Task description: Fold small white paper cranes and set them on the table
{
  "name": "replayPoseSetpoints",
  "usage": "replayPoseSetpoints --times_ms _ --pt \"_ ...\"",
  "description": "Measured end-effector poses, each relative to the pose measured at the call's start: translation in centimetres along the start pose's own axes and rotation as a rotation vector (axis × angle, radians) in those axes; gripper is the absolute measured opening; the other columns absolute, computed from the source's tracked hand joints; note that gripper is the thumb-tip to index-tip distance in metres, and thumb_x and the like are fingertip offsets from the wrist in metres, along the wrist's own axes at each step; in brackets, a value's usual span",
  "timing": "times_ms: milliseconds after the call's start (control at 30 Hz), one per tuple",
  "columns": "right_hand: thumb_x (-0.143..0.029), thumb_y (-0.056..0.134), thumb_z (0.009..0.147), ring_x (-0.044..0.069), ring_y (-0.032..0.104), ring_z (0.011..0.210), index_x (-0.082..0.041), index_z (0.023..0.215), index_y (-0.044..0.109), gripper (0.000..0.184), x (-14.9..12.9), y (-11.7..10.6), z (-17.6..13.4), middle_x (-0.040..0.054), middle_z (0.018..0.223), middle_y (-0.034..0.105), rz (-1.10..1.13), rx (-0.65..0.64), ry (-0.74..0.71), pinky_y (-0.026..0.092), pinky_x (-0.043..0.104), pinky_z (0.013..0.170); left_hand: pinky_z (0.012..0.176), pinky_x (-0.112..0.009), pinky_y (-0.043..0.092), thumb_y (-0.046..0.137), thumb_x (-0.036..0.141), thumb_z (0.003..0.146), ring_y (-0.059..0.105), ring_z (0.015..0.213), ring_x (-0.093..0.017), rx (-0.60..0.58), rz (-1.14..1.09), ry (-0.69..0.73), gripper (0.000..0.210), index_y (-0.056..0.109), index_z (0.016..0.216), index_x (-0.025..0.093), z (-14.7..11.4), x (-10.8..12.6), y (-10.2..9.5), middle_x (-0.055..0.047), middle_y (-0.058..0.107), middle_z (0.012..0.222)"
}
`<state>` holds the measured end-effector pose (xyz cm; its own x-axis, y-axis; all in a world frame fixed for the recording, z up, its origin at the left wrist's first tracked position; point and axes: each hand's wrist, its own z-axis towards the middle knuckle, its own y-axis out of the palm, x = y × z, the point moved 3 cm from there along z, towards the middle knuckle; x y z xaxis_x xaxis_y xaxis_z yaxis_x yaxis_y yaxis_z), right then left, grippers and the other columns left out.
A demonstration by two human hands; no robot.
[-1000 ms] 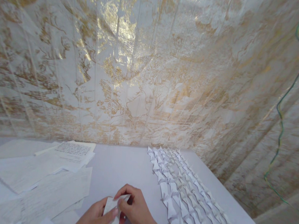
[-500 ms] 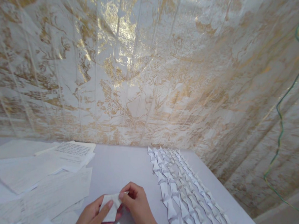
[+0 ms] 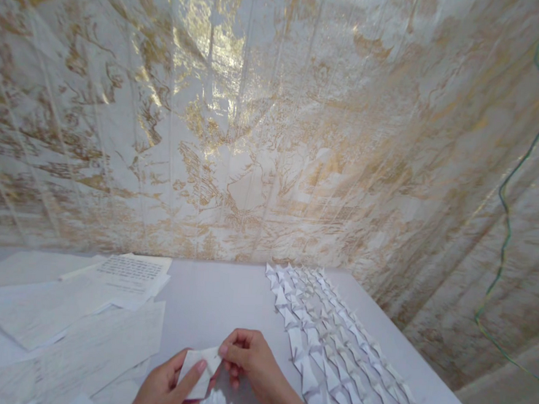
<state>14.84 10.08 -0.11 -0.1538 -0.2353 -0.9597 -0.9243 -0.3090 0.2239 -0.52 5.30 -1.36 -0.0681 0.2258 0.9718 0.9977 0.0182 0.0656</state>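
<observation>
A small folded piece of white paper (image 3: 195, 372) is held between my two hands above the front of the table. My left hand (image 3: 167, 382) grips it from the left, thumb lying across its top face and fingers beneath. At its upper right corner, my right hand (image 3: 249, 360) pinches the paper's edge between thumb and forefinger, the other fingers curled. To the right of my hands stand rows of many folded white paper pieces (image 3: 319, 347) with pointed tips.
Loose white sheets (image 3: 103, 338), some with writing or print, overlap on the left of the white table (image 3: 212, 296). A patterned gold and white covering (image 3: 265, 134) hangs behind. A green and yellow cord (image 3: 506, 218) runs down at the right.
My right hand has shifted slightly right and its fingers have turned, now pinching the paper's corner, which stretches further out. My left hand has barely moved.
</observation>
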Motion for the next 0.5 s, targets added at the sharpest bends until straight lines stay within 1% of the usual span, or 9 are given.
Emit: replayPoseSetpoints --times_ms 100,167,267,400,500 --pt "-0.048 0.086 0.057 0.006 0.040 0.035 -0.015 0.062 0.061 0.042 -0.5 -0.1 0.0 -0.0032 0.048 0.055 -0.019 -0.007 -0.018 0.034 0.020 0.036 0.050 -0.025 0.052 0.075 0.080 0.054 0.072 0.070 -0.026 0.026 -0.018 -0.019 0.070 0.074 0.082 0.017 0.3 -0.3 0.0 -0.007 0.076 0.066" --pt "-0.052 0.085 0.059 0.006 0.041 0.034 -0.015 0.063 0.060 0.045 -0.8 -0.2 0.0 -0.0024 0.049 0.057 -0.026 -0.009 -0.026 0.033 0.020 0.035 0.051 -0.026 0.053 0.076 0.080 0.052 0.073 0.072 -0.028 0.035 -0.037 -0.027 0.071 0.074 0.084 0.016 0.3 -0.3 0.0 -0.006 0.076 0.064" --pt "-0.058 0.083 0.061 0.006 0.042 0.031 -0.015 0.063 0.058 0.049 -1.1 -0.2 0.1 -0.0022 0.048 0.057 -0.024 -0.010 -0.032 0.030 0.019 0.033 0.057 -0.028 0.057 0.076 0.082 0.050 0.075 0.077 -0.029 0.031 -0.053 -0.050 0.072 0.075 0.085 0.019 0.1 -0.2 0.2 -0.004 0.076 0.062" --pt "-0.060 0.082 0.061 0.007 0.042 0.031 -0.015 0.063 0.057 0.052 -1.1 0.0 0.2 -0.0020 0.048 0.057 -0.012 -0.008 -0.040 0.031 0.019 0.032 0.059 -0.027 0.057 0.074 0.083 0.051 0.076 0.073 -0.027 0.006 -0.076 -0.055 0.072 0.073 0.084 0.019 -0.2 0.1 0.4 -0.003 0.076 0.063" --pt "-0.066 0.079 0.062 0.007 0.043 0.032 -0.016 0.065 0.056 0.056 -1.2 0.2 0.2 -0.0018 0.049 0.057 0.003 -0.002 -0.052 0.032 0.018 0.031 0.057 -0.027 0.057 0.074 0.083 0.051 0.075 0.068 -0.025 0.007 -0.091 -0.058 0.070 0.071 0.081 0.020 -0.2 0.0 0.3 -0.003 0.075 0.061"
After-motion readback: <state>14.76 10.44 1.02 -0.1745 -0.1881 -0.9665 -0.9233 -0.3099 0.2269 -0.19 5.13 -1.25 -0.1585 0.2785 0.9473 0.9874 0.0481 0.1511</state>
